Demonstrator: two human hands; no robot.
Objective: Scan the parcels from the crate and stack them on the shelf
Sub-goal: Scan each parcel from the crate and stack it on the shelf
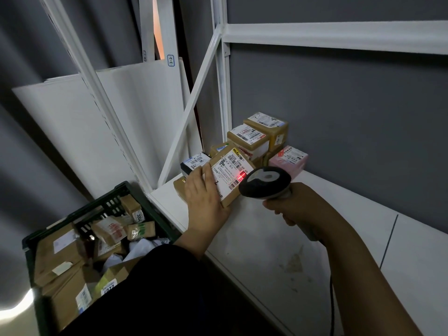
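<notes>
My left hand point(204, 197) grips a brown cardboard parcel point(230, 170) with a white barcode label, tilted above the white shelf board point(278, 238). My right hand point(298, 209) holds a black and grey handheld scanner point(264, 181) just right of the parcel; its red beam lands on the label's barcode. Behind, in the shelf's back corner, stand several stacked parcels point(254, 139), brown ones and a pink one point(289, 160). A dark green crate point(97, 207) at lower left holds several more brown parcels point(60, 253).
White metal shelf uprights and a diagonal brace point(191, 105) frame the shelf's left end. A grey wall point(339, 117) backs the shelf. White boards point(109, 112) lean behind the crate. The scanner's cable point(332, 299) hangs under my right forearm.
</notes>
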